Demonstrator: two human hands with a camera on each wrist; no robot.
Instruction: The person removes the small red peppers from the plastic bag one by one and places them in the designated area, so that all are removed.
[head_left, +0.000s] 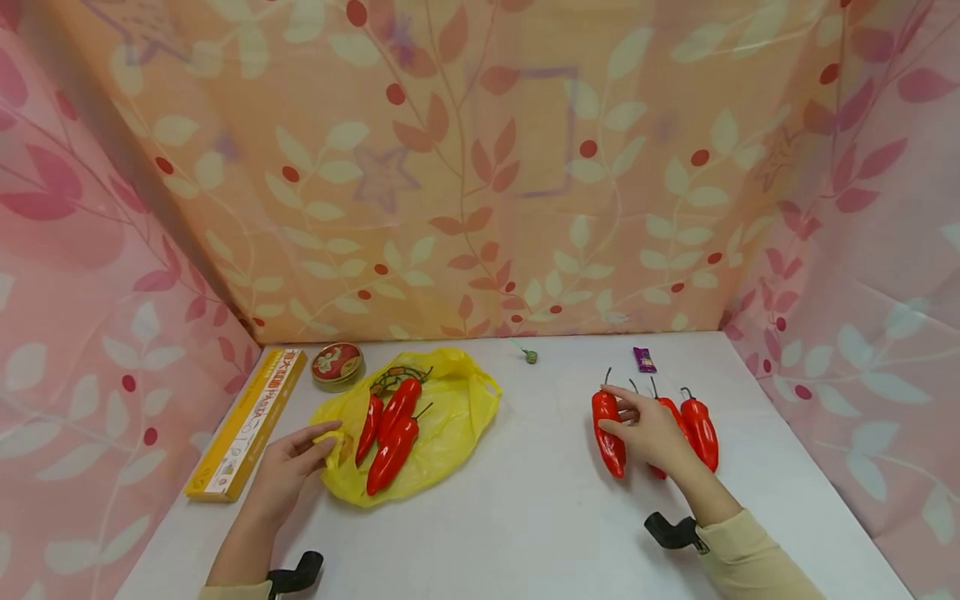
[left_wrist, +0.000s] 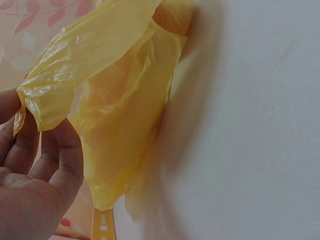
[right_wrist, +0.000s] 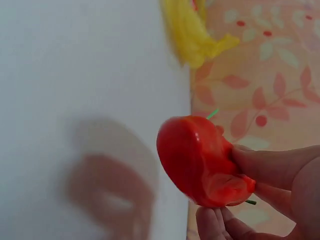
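From the head view the right hand (head_left: pixel 651 433) pinches a red pepper (head_left: pixel 607 432) near the table's (head_left: pixel 540 500) right edge, left wrist view shows the left hand (left_wrist: pixel 30 185) gripping the yellow bag (left_wrist: pixel 115 100) rim — right wrist view, glossy skin could slip from those fingertips (right_wrist: pixel 260 167).

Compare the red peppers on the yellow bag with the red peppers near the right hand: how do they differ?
The three peppers on the bag lie on the yellow bag, untouched; the left hand only pinches the bag's edge. The peppers at the right lie on the bare table, and the right hand grips one pepper. All are red, glossy and stemmed.
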